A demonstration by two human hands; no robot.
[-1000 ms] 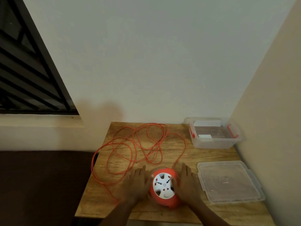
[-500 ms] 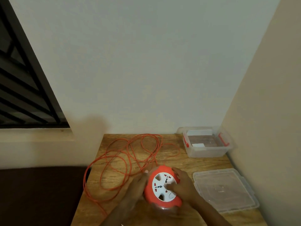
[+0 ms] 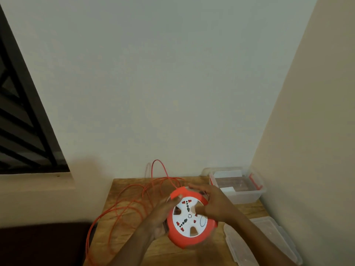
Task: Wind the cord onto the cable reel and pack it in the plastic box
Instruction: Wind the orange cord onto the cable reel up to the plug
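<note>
An orange cable reel (image 3: 189,216) with a white socket face is lifted off the wooden table (image 3: 172,250), its face tilted toward me. My left hand (image 3: 160,214) grips its left rim and underside. My right hand (image 3: 213,203) holds the top right rim, thumb on the white face. The orange cord (image 3: 130,204) lies in loose loops on the table's left half, one loop arching up against the wall and another hanging over the left edge. The clear plastic box (image 3: 240,186) with red latches stands open at the back right corner.
The box's clear lid (image 3: 261,240) lies flat at the front right of the table. Walls close in behind and to the right. A barred window (image 3: 25,116) is at the left, a dark surface (image 3: 42,244) below it.
The reel has been raised off the table and tilted toward me, with both hands shifting their grip on it. A cord loop has been pulled up against the wall. The camera tipped upward.
</note>
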